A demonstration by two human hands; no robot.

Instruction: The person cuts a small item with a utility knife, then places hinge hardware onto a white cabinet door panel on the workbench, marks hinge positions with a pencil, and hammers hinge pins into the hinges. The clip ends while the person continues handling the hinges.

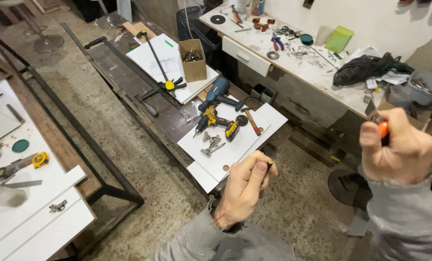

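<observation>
Two hands are raised near: left hand (pixel 245 186) pinches a small dark bit (pixel 270 165), right hand (pixel 401 151) fists an orange-handled tool (pixel 384 128). Two drills (pixel 219 122) lie on the white panel (pixel 233 145) beyond.

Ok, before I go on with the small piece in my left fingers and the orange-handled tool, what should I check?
1. Left hand pinches a small dark piece: ok.
2. What that piece is: cannot tell, too small.
3. Right hand fisted on the orange-handled tool: ok.
4. Tool tip visible: not ok, hidden by the fist.
5. Yellow drill lying flat on the white panel, apart from both hands: ok.
</observation>
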